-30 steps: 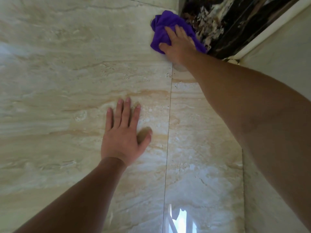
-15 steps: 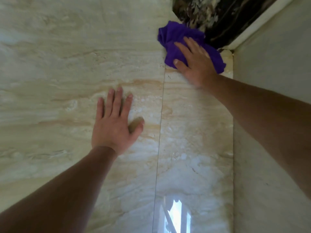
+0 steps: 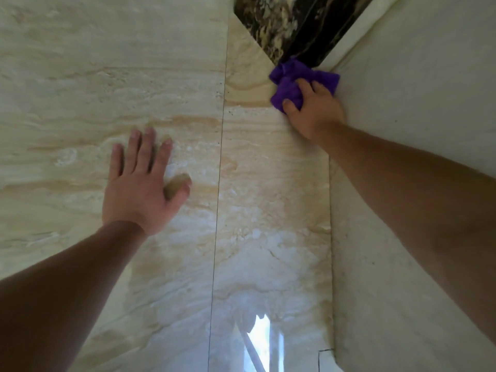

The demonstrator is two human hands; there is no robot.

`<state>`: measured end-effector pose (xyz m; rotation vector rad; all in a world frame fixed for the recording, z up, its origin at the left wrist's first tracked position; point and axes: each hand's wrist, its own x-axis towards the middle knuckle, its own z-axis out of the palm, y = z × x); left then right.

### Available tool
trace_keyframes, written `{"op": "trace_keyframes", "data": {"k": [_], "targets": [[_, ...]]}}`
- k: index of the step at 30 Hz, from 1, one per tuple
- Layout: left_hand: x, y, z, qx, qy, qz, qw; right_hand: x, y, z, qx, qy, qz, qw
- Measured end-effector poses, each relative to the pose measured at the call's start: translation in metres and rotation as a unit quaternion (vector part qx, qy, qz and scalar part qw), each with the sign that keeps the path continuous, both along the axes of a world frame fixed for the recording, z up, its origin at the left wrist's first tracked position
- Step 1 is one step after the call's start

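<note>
A bunched purple cloth [image 3: 290,84] lies on the glossy beige marble tiles [image 3: 80,89], in the corner where they meet a dark veined strip and a plain wall. My right hand [image 3: 312,111] presses down on the cloth, thumb at its near edge and fingers bent over it. My left hand [image 3: 142,181] rests flat on the tiles with fingers straight and spread, left of a thin grout line [image 3: 218,183].
A cream wall [image 3: 416,103] runs along the right side. The dark black-and-gold marble strip [image 3: 290,25] sits at the top, bordered by a pale trim. A bright window reflection [image 3: 259,342] shines on the tile at the bottom.
My right hand has slid the purple cloth to the right, from beside the grout line into the corner against the wall. The left hand has stayed flat on the tile.
</note>
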<state>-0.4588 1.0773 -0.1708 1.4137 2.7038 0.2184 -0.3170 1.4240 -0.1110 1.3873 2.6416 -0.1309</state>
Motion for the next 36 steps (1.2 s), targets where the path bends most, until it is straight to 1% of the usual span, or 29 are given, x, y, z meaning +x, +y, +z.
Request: {"op": "trace_keyframes", "data": {"k": [2,4,11,13,16,18,21,25,27,30,32,36], "targets": [[0.000,0.000,0.000,0.000,0.002,-0.005,1.000,-0.009,-0.006,-0.003,-0.016,0.015,-0.041,0.999],[0.000,0.002,-0.001,0.000,0.003,-0.007,1.000,-0.009,-0.020,-0.007,-0.020,0.022,-0.061,0.998],[-0.004,0.001,0.001,0.012,-0.015,-0.005,1.000,0.041,-0.073,0.002,-0.020,-0.017,-0.036,0.999],[0.000,-0.004,0.005,0.007,-0.012,-0.005,1.000,0.054,-0.093,0.009,-0.042,-0.016,-0.033,0.998],[0.000,0.000,0.009,-0.012,-0.034,-0.001,0.999,0.072,-0.121,0.013,-0.084,-0.003,-0.071,0.994],[-0.004,0.005,0.017,-0.047,-0.053,-0.006,0.997,0.094,-0.142,0.013,-0.106,0.004,-0.094,0.990],[-0.009,-0.002,0.038,-0.137,-0.105,-0.022,0.985,0.119,-0.171,0.012,-0.128,0.021,-0.088,0.988],[0.039,-0.024,0.060,-0.188,-0.113,-0.005,0.976,0.144,-0.210,0.018,-0.144,0.009,-0.096,0.985],[0.066,-0.055,0.065,-0.228,-0.111,-0.026,0.967,0.163,-0.238,0.019,-0.135,-0.018,-0.108,0.985],[0.090,-0.124,0.068,-0.293,-0.113,-0.069,0.947,0.187,-0.282,0.028,-0.118,-0.050,-0.110,0.986],[0.096,-0.148,0.073,-0.310,-0.132,-0.080,0.938,0.202,-0.312,0.032,-0.125,-0.055,-0.123,0.983],[0.098,-0.142,0.074,-0.298,-0.161,-0.070,0.938,0.226,-0.367,0.031,-0.185,-0.033,-0.182,0.965]]}}
